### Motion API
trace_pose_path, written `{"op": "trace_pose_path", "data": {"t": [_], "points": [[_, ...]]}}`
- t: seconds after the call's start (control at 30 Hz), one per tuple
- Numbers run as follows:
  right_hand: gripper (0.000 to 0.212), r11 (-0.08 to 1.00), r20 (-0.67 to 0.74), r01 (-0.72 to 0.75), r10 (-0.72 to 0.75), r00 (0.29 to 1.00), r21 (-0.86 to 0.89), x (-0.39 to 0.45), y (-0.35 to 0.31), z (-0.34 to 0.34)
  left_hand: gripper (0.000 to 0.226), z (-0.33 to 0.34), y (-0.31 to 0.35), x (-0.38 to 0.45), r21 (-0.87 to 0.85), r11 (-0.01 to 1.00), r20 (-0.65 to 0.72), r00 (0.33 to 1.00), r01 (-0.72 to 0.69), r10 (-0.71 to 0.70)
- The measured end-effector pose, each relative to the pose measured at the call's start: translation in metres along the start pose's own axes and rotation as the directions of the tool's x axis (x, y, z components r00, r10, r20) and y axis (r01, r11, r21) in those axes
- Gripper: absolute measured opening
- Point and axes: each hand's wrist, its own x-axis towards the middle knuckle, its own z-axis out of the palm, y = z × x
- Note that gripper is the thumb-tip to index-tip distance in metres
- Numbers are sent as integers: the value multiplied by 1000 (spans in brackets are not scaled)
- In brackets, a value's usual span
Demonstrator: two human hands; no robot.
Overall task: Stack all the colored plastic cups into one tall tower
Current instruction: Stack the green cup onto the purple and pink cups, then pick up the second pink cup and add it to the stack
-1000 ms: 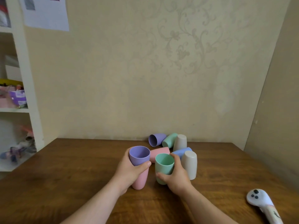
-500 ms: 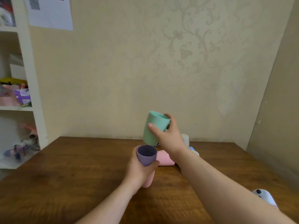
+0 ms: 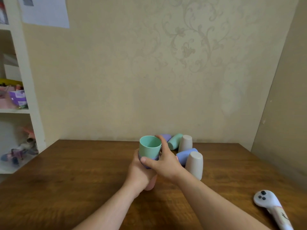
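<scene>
Head view, stack: we see a green cup seated mouth-up in a purple cup, which sits in a pink cup standing on the wooden table. Only a band of purple and the pink base show.
Green cup contents: we see bare green inner wall; its bottom is out of sight.
Left hand: we see it wrapped around the lower stack, closed on the purple and pink cups.
Right hand: we see thumb in front and fingers behind, clasped on the green cup at the purple rim.
Loose cups: behind the stack we see a purple cup lying on its side, a green one lying beside it and a beige cup upside down. Nearer us, a blue cup on its side touches a second upturned beige cup.
Loose cup contents: we cannot tell; their mouths face away or down.
Table edge: a white controller lies far right, well apart from the cups.
</scene>
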Motion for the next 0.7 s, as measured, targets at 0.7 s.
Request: {"op": "trace_pose_path", "data": {"t": [0.7], "points": [[79, 554, 38, 5, 48, 998, -833, -23, 60, -50, 97, -20, -10, 15, 27, 1000, -18, 1000, -15, 16]]}}
